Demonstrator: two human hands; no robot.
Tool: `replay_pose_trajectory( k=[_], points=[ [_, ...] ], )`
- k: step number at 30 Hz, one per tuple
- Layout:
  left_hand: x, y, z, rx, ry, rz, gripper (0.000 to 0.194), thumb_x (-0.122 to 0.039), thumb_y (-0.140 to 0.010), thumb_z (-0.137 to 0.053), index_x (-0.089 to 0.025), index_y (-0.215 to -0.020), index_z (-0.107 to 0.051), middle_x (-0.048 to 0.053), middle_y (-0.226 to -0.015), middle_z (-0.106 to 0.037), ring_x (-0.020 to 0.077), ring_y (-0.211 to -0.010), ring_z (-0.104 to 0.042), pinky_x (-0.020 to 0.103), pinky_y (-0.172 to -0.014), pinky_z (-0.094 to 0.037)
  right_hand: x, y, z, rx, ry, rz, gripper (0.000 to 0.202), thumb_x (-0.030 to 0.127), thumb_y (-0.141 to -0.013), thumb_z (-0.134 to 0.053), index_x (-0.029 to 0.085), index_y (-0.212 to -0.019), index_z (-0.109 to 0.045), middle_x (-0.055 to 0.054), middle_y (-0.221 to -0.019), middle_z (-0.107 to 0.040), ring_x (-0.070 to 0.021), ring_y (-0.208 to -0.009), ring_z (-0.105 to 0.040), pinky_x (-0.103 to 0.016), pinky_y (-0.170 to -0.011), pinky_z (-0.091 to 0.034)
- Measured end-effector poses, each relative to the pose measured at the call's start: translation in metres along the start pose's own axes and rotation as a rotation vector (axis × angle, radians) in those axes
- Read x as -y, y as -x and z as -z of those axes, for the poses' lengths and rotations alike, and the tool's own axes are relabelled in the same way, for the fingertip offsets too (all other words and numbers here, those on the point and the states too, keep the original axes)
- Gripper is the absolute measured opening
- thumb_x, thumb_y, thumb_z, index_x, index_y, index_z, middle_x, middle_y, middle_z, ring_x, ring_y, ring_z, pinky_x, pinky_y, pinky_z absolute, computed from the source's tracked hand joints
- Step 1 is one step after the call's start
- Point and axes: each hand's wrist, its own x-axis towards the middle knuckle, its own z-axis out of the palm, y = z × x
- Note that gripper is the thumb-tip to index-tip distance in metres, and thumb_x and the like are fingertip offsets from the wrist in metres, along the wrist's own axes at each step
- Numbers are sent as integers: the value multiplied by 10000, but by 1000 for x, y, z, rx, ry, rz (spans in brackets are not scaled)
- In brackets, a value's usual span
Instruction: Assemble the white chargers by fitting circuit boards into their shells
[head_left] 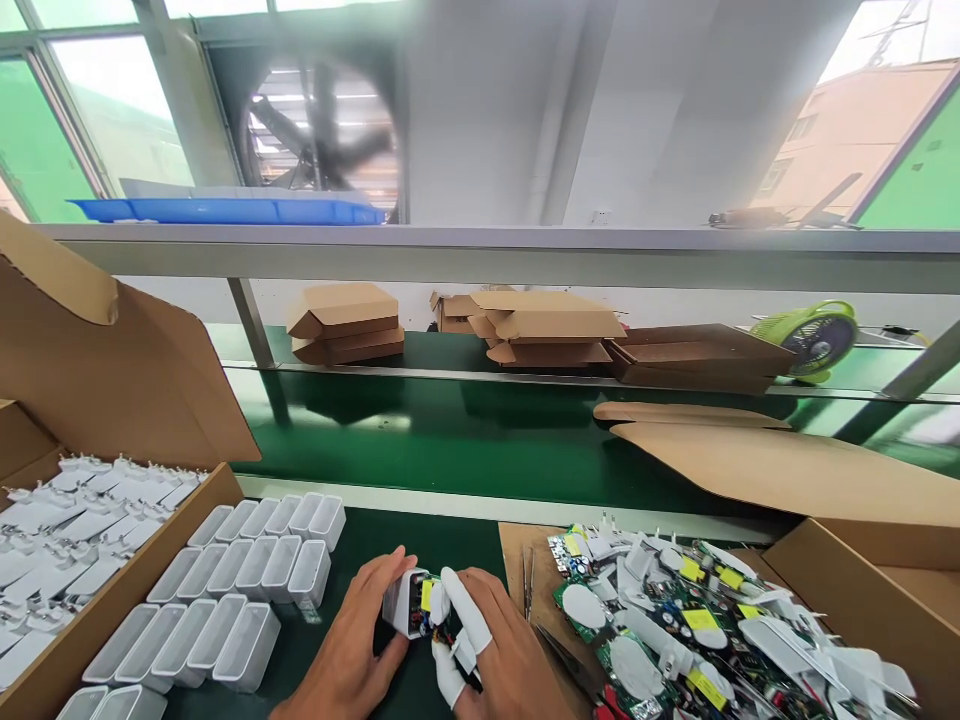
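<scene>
Near the front middle of the bench, my left hand (358, 640) is closed on a small white plastic housing (397, 603), fingers over its top and thumb below. My right hand (504, 645), with white finger covers on thumb and index finger, pinches a small circuit board assembly (428, 596) with a yellow label. Board and housing meet between the two hands; whether the board sits inside cannot be made out. To the left stand rows of white open plastic housings (244, 640). On the right lies a pile of circuit board assemblies (660, 620) with white parts and yellow labels.
A cardboard box (217, 500) of white plastic parts is at left. Tweezers (529, 585) and red-handled pliers (570, 665) lie beside the pile on cardboard. Another open box (862, 580) stands at right. Behind are folded cartons (555, 320), a green fan (806, 335) and a shelf bar (480, 250).
</scene>
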Motion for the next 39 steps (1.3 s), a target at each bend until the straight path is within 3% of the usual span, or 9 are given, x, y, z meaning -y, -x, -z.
replay_pose_trajectory(
  k=[11,18,24,32,39],
  points=[
    [1,4,-1,3,-26,8,731,-144,-1000,-523,-359,-1632,-225,94,-1556,-533,299,-1457,-477,532,-1193,-449,7,-6,17,129,-49,-23,917,-8,-693,-491,102,-1582,-294,-219,-1409,-581,-365,-1307,-559,-512,-1051,-566],
    [-3,2,0,-11,36,27,709,-161,-1000,-546,-357,-1619,-262,96,-1537,-547,292,-1444,-496,517,-1190,-454,-1,3,0,58,-80,-24,956,-7,-658,-488,123,-1584,-293,-197,-1411,-583,-361,-1321,-546,-519,-1058,-556],
    [-4,3,0,-7,30,27,730,-145,-992,-551,-381,-1617,-256,86,-1542,-547,286,-1437,-506,513,-1185,-461,0,0,6,123,-101,-41,933,-24,-656,-477,125,-1565,-325,-200,-1405,-572,-360,-1317,-537,-527,-1059,-550],
    [-4,4,1,4,8,29,710,-176,-1012,-549,-355,-1623,-233,114,-1539,-547,319,-1431,-513,550,-1164,-472,-2,2,0,103,-154,-55,970,-6,-660,-476,148,-1593,-262,-190,-1416,-551,-368,-1316,-518,-549,-1057,-540],
    [-3,4,1,2,-9,44,699,-182,-1008,-557,-370,-1611,-257,86,-1532,-554,300,-1421,-517,510,-1164,-475,-1,0,5,93,-178,-25,943,-1,-685,-470,138,-1594,-262,-189,-1386,-561,-358,-1268,-540,-535,-1048,-543]
  ],
)
